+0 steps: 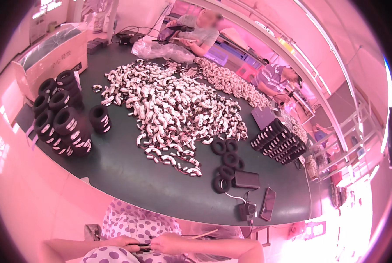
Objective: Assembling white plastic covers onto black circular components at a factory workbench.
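Hands [165,243] number two, holding one dark object [143,247].

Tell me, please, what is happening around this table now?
The person's left hand and right hand hold a small dark piece, too small to identify, in front of the body. On the dark green table lies a big heap of white curved parts, with stacked black rings at the left. Farther back are a person in grey and another in a striped top.
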Tool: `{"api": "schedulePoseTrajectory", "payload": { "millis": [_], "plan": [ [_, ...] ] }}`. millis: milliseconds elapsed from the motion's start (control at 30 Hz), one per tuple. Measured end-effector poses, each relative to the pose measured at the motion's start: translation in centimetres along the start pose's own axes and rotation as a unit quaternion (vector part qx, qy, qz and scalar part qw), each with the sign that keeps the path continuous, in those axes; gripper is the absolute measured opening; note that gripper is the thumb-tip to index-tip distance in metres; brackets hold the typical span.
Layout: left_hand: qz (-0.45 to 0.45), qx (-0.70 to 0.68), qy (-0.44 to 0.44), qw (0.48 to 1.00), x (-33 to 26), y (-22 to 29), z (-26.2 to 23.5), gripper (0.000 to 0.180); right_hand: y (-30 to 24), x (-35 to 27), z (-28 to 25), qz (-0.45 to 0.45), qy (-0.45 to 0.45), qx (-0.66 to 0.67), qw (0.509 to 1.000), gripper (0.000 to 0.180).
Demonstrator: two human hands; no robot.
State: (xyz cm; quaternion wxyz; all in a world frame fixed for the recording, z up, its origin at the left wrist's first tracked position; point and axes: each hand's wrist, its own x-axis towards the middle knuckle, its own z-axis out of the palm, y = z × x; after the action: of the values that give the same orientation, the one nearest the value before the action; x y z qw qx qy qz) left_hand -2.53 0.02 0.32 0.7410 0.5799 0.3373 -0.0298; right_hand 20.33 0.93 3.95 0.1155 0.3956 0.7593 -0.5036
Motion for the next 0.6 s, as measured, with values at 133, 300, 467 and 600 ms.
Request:
{"api": "schedulePoseTrajectory", "payload": {
  "millis": [133, 300, 467, 600],
  "plan": [
    [0.005, 0.064, 0.024, 0.998, 0.6, 0.0, 0.7, 0.035, 1.1, 0.3, 0.9, -0.007, 0.021, 0.013, 1.000, 0.025],
    [0.012, 0.126, 0.003, 0.992, 0.7, -0.1, 1.1, 0.042, 0.5, 0.1, 1.3, -0.001, 0.014, 0.013, 1.000, 0.025],
    [0.008, 0.152, -0.012, 0.988, 1.3, -1.2, 1.3, 0.041, 0.9, 0.7, 2.2, 0.009, 0.006, 0.021, 1.000, 0.025],
    [-0.008, 0.162, -0.009, 0.987, 1.6, -1.6, 1.5, 0.040, 0.9, 1.2, 2.1, -0.003, -0.011, 0.032, 0.999, 0.024]
  ]
}}
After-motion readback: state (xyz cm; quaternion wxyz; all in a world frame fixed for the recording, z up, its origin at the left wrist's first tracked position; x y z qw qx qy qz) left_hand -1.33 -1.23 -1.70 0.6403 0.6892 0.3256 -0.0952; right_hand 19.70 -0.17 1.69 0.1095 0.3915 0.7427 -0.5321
